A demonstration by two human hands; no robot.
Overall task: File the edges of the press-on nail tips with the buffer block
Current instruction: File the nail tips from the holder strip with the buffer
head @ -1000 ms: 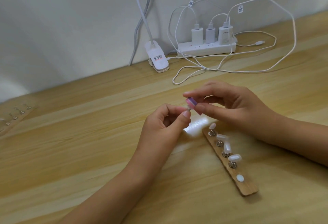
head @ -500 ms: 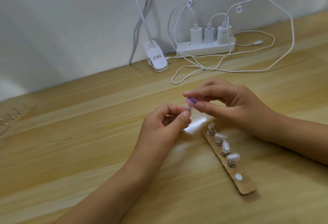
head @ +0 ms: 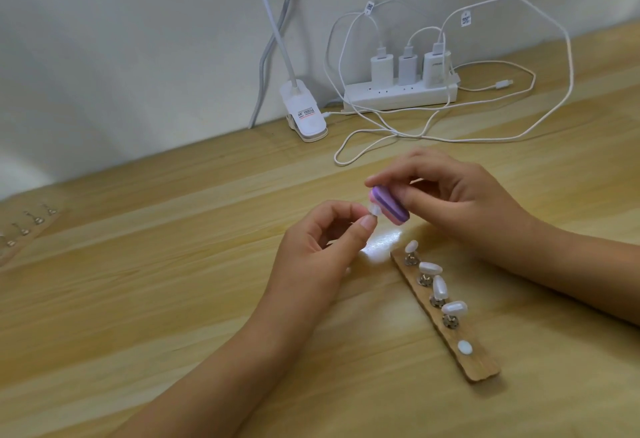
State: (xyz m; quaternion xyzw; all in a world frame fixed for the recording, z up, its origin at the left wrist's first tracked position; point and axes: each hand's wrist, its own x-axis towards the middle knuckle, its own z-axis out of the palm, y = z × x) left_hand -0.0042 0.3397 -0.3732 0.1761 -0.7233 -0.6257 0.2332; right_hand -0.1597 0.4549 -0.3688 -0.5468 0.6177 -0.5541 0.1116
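The right hand (head: 460, 195) is pinching the buffer block (head: 493, 205), now tilting it so more of its purple side is showing than before, against the nail tip (head: 374, 210) the left hand (head: 318, 247) is pinching above the table (head: 173, 299).

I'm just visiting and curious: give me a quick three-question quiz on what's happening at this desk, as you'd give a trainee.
1. True or false: the right hand holds the buffer block.
2. How many nail tips sit raised on metal stands on the wooden strip? A two, B four, C six.
3. Fill in: the left hand pinches a small ____.
Key: 1 true; 2 B; 3 nail tip.
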